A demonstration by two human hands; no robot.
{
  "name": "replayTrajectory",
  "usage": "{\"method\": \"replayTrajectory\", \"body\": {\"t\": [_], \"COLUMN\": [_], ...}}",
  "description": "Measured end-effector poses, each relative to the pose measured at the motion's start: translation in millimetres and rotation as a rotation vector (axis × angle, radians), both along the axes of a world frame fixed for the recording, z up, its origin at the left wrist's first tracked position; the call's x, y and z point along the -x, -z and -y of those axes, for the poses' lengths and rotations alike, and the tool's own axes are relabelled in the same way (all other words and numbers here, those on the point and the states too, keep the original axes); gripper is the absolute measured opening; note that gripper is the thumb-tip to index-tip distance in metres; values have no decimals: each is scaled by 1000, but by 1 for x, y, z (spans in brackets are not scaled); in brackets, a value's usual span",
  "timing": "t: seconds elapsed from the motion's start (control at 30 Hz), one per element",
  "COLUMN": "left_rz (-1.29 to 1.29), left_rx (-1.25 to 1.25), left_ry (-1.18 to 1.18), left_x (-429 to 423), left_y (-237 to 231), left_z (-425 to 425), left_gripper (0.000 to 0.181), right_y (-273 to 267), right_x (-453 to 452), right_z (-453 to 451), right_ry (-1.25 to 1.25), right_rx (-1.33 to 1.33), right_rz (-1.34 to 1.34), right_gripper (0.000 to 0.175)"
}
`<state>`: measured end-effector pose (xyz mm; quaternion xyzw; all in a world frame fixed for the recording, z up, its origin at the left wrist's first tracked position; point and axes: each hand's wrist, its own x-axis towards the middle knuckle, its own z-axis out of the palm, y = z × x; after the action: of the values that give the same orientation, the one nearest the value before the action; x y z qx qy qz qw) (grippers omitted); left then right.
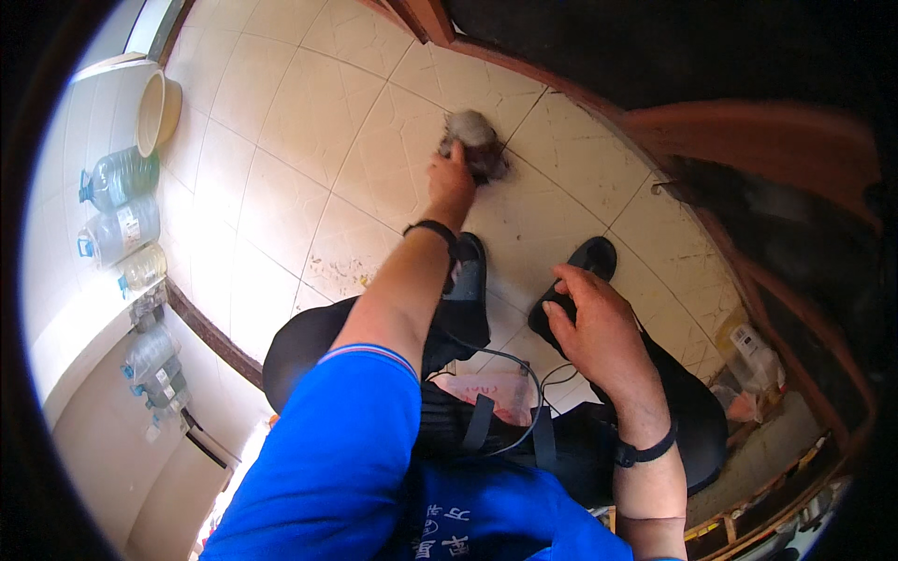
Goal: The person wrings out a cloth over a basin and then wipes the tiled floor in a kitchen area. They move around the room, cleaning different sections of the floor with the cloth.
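My left hand [452, 179] reaches down to the tiled floor [295, 140] and grips a crumpled grey-brown rag [471, 130], which it presses on the tiles. The rag's edges are blurred, and part of it is hidden under my fingers. My right hand [596, 329] hangs free above my right shoe [595, 258], fingers loosely apart and holding nothing. My left shoe [470, 270] stands below the left wrist. Dark specks of dirt [344, 272] lie on the tiles to the left of that shoe.
Along the left wall stand a beige basin [160, 112] and several large plastic bottles [123, 179]. A reddish-brown wooden frame [533, 66] borders the floor at the upper right. Another plastic bottle [754, 357] sits at the right. Between my legs are a cable [539, 393] and a pinkish plastic bag [491, 393].
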<state>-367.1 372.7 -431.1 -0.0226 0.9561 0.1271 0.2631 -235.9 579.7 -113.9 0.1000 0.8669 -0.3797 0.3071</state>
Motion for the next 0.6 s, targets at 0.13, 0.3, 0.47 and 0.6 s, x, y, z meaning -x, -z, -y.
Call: {"method": "replayTrajectory", "body": {"t": [0.13,0.3,0.47,0.6], "left_rz": [122,402,-150,-151], "left_rx": [-78,-347,-718,-342], "left_ry": [94,63,-131,-262], "left_x": [-55,-57,22,106], "left_y": [-8,-10,5,14], "left_z": [-26,-44,-1,45], "left_gripper": [53,52,50,69], "right_y": [-2,1,2,10], "right_x": [-2,-11,-16,-10], "right_z": [4,5,0,-12], "right_ry": [-23,-52,-16,27], "right_rx": [-17,-40,-27,-26], "right_rz": [27,52,-18,39], "right_gripper": [45,47,46,45]}}
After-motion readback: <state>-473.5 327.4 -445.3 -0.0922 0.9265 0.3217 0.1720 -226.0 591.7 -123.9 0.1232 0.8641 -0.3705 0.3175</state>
